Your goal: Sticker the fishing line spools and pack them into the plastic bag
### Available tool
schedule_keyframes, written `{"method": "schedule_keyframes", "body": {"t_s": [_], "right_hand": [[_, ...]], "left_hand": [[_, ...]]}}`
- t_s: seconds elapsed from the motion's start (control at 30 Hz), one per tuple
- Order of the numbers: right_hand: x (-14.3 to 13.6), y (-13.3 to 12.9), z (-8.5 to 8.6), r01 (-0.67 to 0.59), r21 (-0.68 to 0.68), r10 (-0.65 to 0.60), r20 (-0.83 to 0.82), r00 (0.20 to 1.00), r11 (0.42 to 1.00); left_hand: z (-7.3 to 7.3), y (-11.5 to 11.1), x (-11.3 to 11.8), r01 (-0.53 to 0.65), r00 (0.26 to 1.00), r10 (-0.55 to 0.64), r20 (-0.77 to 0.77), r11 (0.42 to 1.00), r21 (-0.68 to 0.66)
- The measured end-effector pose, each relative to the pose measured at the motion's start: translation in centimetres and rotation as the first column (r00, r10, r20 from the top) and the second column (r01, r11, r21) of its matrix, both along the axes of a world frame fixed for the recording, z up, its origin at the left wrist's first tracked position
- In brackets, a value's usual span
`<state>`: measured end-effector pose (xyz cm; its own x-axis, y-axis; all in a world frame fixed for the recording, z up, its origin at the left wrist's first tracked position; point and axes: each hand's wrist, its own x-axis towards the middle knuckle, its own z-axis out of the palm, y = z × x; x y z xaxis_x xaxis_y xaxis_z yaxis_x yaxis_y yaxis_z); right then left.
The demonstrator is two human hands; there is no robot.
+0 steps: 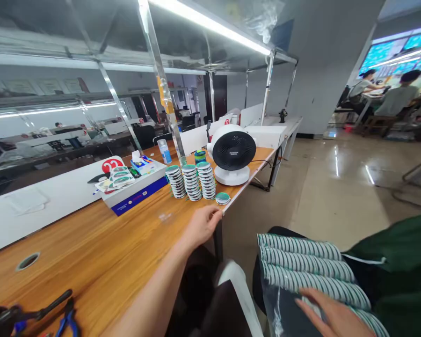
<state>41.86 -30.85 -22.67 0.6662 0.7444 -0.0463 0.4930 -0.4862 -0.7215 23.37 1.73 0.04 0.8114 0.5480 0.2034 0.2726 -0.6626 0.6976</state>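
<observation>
My left hand [205,225] is at the front edge of the wooden table, its fingers bent and pressed together; what they grip, if anything, is hidden. Just beyond it lies a low pile of round green-and-white discs [222,198]. Three taller stacks of the same discs [191,182] stand behind that pile. At the lower right, my right hand [331,311] is over several lying rows of such discs [308,264], partly in clear plastic. Its fingers are stretched and apart, with a pale patch between them that I cannot make out.
A white fan [233,150] stands behind the stacks at the table edge. A white-and-blue box [136,194] carries tissues and loose labels. Blue-handled pliers [68,320] and a dark tool [7,313] lie at lower left. Metal posts [164,93] rise from the table. People [398,98] sit at far right.
</observation>
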Motion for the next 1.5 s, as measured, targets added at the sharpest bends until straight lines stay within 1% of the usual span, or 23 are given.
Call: {"method": "schedule_keyframes", "body": {"t_s": [0.07, 0.13, 0.23, 0.27, 0.33, 0.37, 0.43, 0.5, 0.57, 0.63, 0.7, 0.8, 0.9, 0.97, 1.07, 1.17, 1.23, 1.27, 1.33, 1.4, 1.43, 1.47, 1.5], "right_hand": [[0.2, 6.4, 5.2, -0.077, 0.100, 0.060, 0.166, 0.984, 0.992], [0.0, 13.3, 9.7, -0.196, 0.210, 0.134, 0.276, 0.952, 0.958], [-0.7, 23.3, 14.9, -0.304, 0.362, 0.191, 0.317, 0.929, 0.881], [-1.0, 26.3, 16.1, -0.307, 0.374, 0.205, 0.288, 0.935, 0.875], [-1.4, 31.4, 17.6, -0.183, 0.339, 0.109, 0.225, 0.968, 0.923], [-1.5, 33.5, 17.9, -0.155, 0.306, 0.095, 0.201, 0.975, 0.939], [-1.9, 36.6, 18.1, -0.151, 0.245, 0.115, 0.155, 0.981, 0.958], [-2.3, 38.6, 17.8, -0.160, 0.216, 0.133, 0.135, 0.982, 0.963], [-2.8, 39.7, 17.6, -0.137, 0.206, 0.112, 0.129, 0.985, 0.969], [-3.2, 40.2, 17.7, -0.091, 0.189, 0.068, 0.124, 0.990, 0.978], [-3.5, 40.2, 18.0, -0.058, 0.162, 0.038, 0.121, 0.992, 0.985], [-3.7, 39.7, 18.9, -0.039, 0.153, 0.021, 0.115, 0.993, 0.987], [-2.8, 39.5, 20.2, 0.009, 0.163, -0.027, 0.110, 0.994, 0.987], [-1.7, 39.3, 20.9, -0.026, 0.199, -0.013, 0.196, 0.980, 0.980], [-1.3, 38.1, 21.6, 0.017, 0.206, -0.070, 0.253, 0.965, 0.978], [-3.6, 36.1, 21.3, -0.035, 0.227, -0.031, 0.283, 0.958, 0.973], [-6.2, 35.1, 20.1, -0.096, 0.236, 0.022, 0.295, 0.955, 0.967], [-7.7, 34.7, 19.2, -0.122, 0.236, 0.049, 0.293, 0.955, 0.964], [-10.9, 34.0, 17.2, -0.182, 0.244, 0.112, 0.276, 0.955, 0.953], [-13.6, 33.5, 15.3, -0.208, 0.229, 0.151, 0.244, 0.958, 0.951], [-14.7, 33.3, 14.5, -0.183, 0.239, 0.126, 0.235, 0.964, 0.954], [-15.5, 33.1, 13.9, -0.170, 0.259, 0.107, 0.239, 0.965, 0.951], [-16.1, 33.0, 13.4, -0.160, 0.274, 0.093, 0.242, 0.966, 0.948]], "left_hand": [[1.0, 2.5, -1.2, -0.117, 0.992, 0.115, 0.050, 0.992, 0.043], [1.6, 4.2, -2.5, -0.178, 0.983, 0.173, 0.053, 0.980, 0.093], [2.2, 5.9, -3.6, -0.212, 0.977, 0.210, 0.032, 0.964, 0.159], [2.5, 6.4, -3.5, -0.217, 0.976, 0.213, 0.040, 0.954, 0.205], [3.6, 7.8, -2.8, -0.222, 0.975, 0.214, 0.063, 0.899, 0.377], [4.2, 8.6, -2.0, -0.209, 0.977, 0.206, 0.062, 0.846, 0.490], [5.7, 10.4, -0.2, -0.122, 0.985, 0.175, -0.005, 0.706, 0.697], [7.0, 12.2, 1.9, 0.017, 0.976, 0.166, -0.143, 0.592, 0.805], [7.8, 13.6, 3.6, 0.147, 0.937, 0.190, -0.292, 0.545, 0.826], [8.3, 14.4, 4.7, 0.237, 0.890, 0.213, -0.404, 0.542, 0.806], [8.6, 14.6, 5.1, 0.300, 0.862, 0.196, -0.467, 0.544, 0.784], [9.3, 14.2, 5.1, 0.348, 0.856, 0.166, -0.490, 0.516, 0.783], [10.3, 14.6, 5.6, 0.313, 0.885, 0.184, -0.428, 0.446, 0.839], [10.6, 15.4, 6.4, 0.287, 0.931, 0.110, -0.349, 0.371, 0.883], [10.8, 15.7, 6.8, 0.227, 0.973, -0.018, -0.231, 0.276, 0.934], [10.9, 15.0, 4.9, 0.216, 0.972, -0.135, -0.190, 0.208, 0.954], [10.6, 14.3, 2.6, 0.257, 0.959, -0.170, -0.227, 0.187, 0.948], [10.3, 14.0, 1.2, 0.302, 0.948, -0.167, -0.272, 0.187, 0.935], [9.5, 13.1, -1.5, 0.402, 0.915, -0.114, -0.386, 0.223, 0.888], [8.5, 12.2, -3.7, 0.462, 0.876, -0.015, -0.483, 0.321, 0.827], [8.0, 11.8, -4.5, 0.471, 0.856, 0.026, -0.516, 0.371, 0.800], [7.5, 11.7, -4.9, 0.450, 0.847, 0.076, -0.525, 0.423, 0.787], [7.2, 11.7, -5.1, 0.372, 0.863, 0.132, -0.487, 0.486, 0.791]]}}
